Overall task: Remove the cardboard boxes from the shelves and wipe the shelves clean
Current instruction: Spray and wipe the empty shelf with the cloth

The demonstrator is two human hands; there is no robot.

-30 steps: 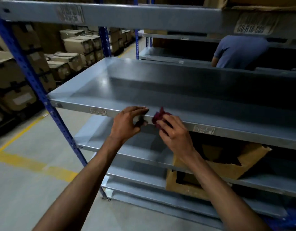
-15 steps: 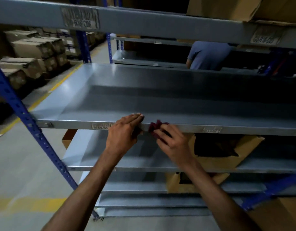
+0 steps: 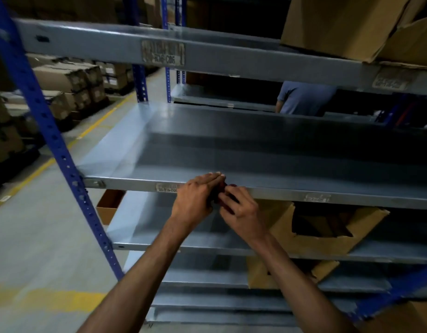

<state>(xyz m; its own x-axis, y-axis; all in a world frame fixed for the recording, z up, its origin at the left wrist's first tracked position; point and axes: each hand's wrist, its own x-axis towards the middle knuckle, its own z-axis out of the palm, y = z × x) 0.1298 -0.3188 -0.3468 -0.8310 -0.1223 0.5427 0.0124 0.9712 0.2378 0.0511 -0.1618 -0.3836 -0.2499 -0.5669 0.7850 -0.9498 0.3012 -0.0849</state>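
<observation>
Dark red cloth (image 3: 222, 191) sits at centre frame, bunched between the two hands right at the front lip of the middle shelf (image 3: 255, 150); only a small scrap of it shows, the rest hidden by fingers. Left hand (image 3: 195, 200): fingers held together and nearly straight, tips reaching over the shelf lip onto the shelf surface, thumb side against the cloth; whether it actually pinches the cloth cannot be told. Right hand (image 3: 241, 211): fingers curled, gripping the cloth from the right, knuckles up. Both forearms rise from the bottom of the frame and converge at the shelf edge, wrists roughly level. Middle shelf surface is bare grey metal running back and to the right, with a blue upright post (image 3: 53, 150) bounding it at left. An open cardboard box (image 3: 313, 239) lies on the shelf below, lower right of the hands, and another box (image 3: 267, 272) sits under that. More cardboard boxes (image 3: 352, 25) rest on the top shelf, upper right. A person in a blue shirt (image 3: 303, 98) stands beyond the rack, upper right of centre. Stacked cartons (image 3: 63, 87) line the aisle at upper left.
</observation>
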